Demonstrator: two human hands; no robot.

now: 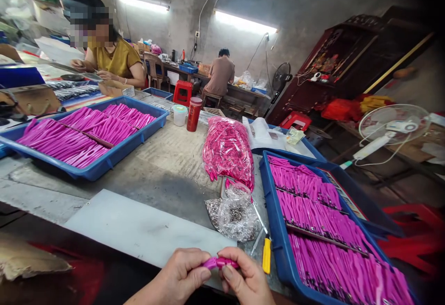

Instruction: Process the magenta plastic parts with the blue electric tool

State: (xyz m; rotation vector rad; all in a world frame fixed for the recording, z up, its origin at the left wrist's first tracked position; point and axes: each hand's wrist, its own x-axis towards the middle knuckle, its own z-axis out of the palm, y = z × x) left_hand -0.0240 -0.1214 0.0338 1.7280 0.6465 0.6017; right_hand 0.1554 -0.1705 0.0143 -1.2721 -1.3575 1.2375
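Observation:
My left hand is closed on the left end of a small magenta plastic piece, at the table's front edge. Pinched in my right hand is a darker pink piece, which meets the magenta one end to end between my fingertips. Behind my hands, a clear bag of small metal parts lies open below a large bag of pink pieces. A yellow-handled screwdriver rests just right of my right hand.
Blue trays of magenta pieces stand left and right. A pale sheet lies along the front edge. A red canister and a tub stand farther back. Two people sit beyond.

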